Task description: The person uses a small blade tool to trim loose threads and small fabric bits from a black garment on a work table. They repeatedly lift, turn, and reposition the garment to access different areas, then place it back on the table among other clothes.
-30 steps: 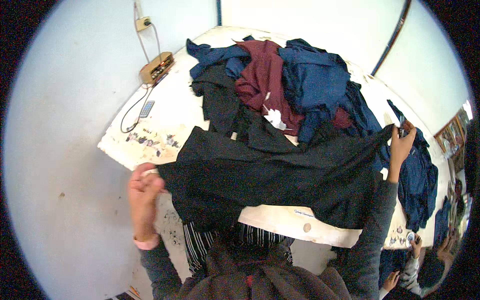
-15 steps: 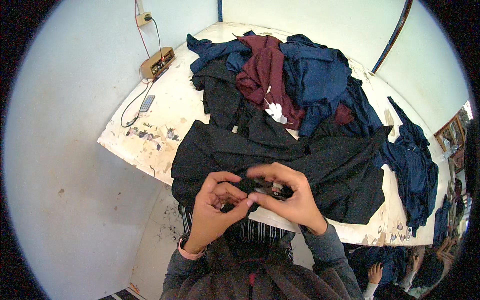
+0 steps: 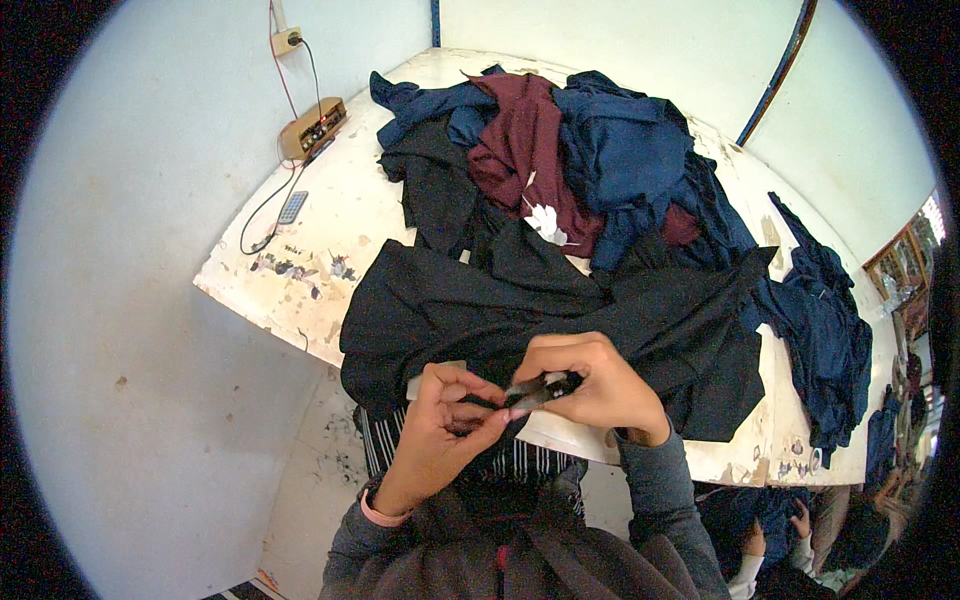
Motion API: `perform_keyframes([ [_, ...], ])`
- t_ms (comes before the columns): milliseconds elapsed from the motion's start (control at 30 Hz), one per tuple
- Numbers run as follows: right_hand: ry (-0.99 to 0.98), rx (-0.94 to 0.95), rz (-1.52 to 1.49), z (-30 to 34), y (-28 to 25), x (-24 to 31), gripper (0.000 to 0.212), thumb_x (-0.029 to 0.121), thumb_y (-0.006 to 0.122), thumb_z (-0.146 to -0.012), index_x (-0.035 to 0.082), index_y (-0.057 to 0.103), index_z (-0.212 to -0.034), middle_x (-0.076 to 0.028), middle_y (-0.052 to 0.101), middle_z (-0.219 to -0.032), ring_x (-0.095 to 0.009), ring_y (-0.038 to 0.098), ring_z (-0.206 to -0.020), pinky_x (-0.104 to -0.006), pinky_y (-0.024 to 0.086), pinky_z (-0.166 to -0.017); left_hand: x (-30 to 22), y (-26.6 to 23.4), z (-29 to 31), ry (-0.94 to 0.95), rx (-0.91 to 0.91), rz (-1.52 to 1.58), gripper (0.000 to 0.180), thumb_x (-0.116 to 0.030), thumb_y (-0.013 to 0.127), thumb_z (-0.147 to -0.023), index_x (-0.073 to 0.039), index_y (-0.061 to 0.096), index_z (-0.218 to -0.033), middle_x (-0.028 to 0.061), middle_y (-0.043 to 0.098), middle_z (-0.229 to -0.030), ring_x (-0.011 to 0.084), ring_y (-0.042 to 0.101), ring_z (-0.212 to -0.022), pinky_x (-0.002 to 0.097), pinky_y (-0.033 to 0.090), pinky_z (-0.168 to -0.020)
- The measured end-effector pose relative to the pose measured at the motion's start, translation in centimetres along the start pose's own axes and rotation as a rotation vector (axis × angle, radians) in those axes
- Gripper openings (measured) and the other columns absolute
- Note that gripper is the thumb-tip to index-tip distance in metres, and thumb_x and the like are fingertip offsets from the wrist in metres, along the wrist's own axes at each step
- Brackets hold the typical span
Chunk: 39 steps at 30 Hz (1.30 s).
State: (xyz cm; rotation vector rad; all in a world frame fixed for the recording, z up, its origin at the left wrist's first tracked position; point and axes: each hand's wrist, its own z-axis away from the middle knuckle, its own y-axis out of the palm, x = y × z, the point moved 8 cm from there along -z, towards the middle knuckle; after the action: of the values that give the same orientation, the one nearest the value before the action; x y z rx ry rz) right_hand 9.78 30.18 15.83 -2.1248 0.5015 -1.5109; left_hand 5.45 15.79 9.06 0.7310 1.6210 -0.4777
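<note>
Close to the table's front edge, my left hand [image 3: 448, 425] pinches the edge of a black garment [image 3: 470, 310] between thumb and fingers. My right hand [image 3: 595, 385] is closed around small thread snips [image 3: 543, 390], dark with a metallic glint. Their tips meet the cloth right at my left fingertips, so the exact spot of contact is hidden. Spread across the table in front of both hands, the black garment hangs partly over the near edge. Beside my left fingers shows a small pale patch whose kind I cannot make out.
Dark blue garments [image 3: 625, 150] and a maroon garment [image 3: 510, 130] with white tags [image 3: 546, 222] are heaped behind. More navy cloth [image 3: 822, 330] hangs at the right. A brown radio-like box [image 3: 313, 128] and a remote control [image 3: 293, 207] lie left. Another person's hand [image 3: 800, 520] shows lower right.
My right fingers have closed in around the snips, bringing their tips to the cloth at my left fingertips. My left hand still pinches the cloth. The other person's hands have moved.
</note>
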Motion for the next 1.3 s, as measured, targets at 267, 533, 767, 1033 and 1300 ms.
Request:
perform_keyframes([
  [267,-0.216,-0.548,0.172,-0.2,-4.8,3.7,0.027,0.001,0.083,-0.067,0.003,0.073,-0.092,-0.009,0.069,-0.089,-0.020,0.067,-0.079,-0.0311,0.051,-0.067,-1.2,3.6,0.1,0.227,0.424,-0.448,0.026,-0.017,0.076,-0.090,0.000,0.060,-0.101,0.0095,0.062,-0.084,0.0155,0.063,-0.072,0.0295,0.051,-0.063],
  [533,0.249,-0.402,0.595,4.5,-5.9,-2.4,0.084,0.039,0.094,-0.056,0.012,0.064,-0.129,-0.010,0.063,-0.128,-0.033,0.066,-0.114,-0.0378,0.055,-0.084,-3.4,-12.1,1.2,0.336,-0.248,0.623,0.053,-0.018,0.050,-0.105,-0.006,0.036,-0.154,0.0167,0.055,-0.145,0.0322,0.060,-0.127,0.0502,0.052,-0.105],
  [767,0.195,-0.988,0.866,15.4,-14.0,-2.7,0.031,-0.006,0.060,-0.071,0.002,0.068,-0.100,-0.011,0.067,-0.094,-0.029,0.067,-0.090,-0.0346,0.052,-0.082,-2.8,-15.4,5.2,0.403,-0.231,0.666,0.054,-0.032,0.037,-0.107,0.002,0.043,-0.147,0.0235,0.051,-0.146,0.0385,0.052,-0.134,0.0542,0.041,-0.114],
  [1033,-0.290,-1.347,0.850,6.6,-25.8,3.4,0.039,-0.006,0.062,-0.081,0.003,0.066,-0.118,-0.014,0.071,-0.112,-0.027,0.067,-0.107,-0.0381,0.052,-0.099,-2.4,-8.5,1.7,0.303,0.004,0.970,0.050,-0.020,0.033,-0.110,-0.002,0.027,-0.157,0.0170,0.037,-0.160,0.0346,0.040,-0.146,0.0518,0.035,-0.119],
  [1300,0.153,-0.479,0.753,-6.5,-17.4,-6.4,0.058,0.012,0.082,-0.076,0.009,0.064,-0.131,-0.016,0.067,-0.128,-0.032,0.065,-0.119,-0.0386,0.051,-0.101,8.0,-14.7,0.6,0.163,-0.156,1.199,0.028,-0.031,0.045,-0.109,-0.009,0.062,-0.113,0.0049,0.069,-0.111,0.0219,0.065,-0.109,0.0435,0.046,-0.109],
])
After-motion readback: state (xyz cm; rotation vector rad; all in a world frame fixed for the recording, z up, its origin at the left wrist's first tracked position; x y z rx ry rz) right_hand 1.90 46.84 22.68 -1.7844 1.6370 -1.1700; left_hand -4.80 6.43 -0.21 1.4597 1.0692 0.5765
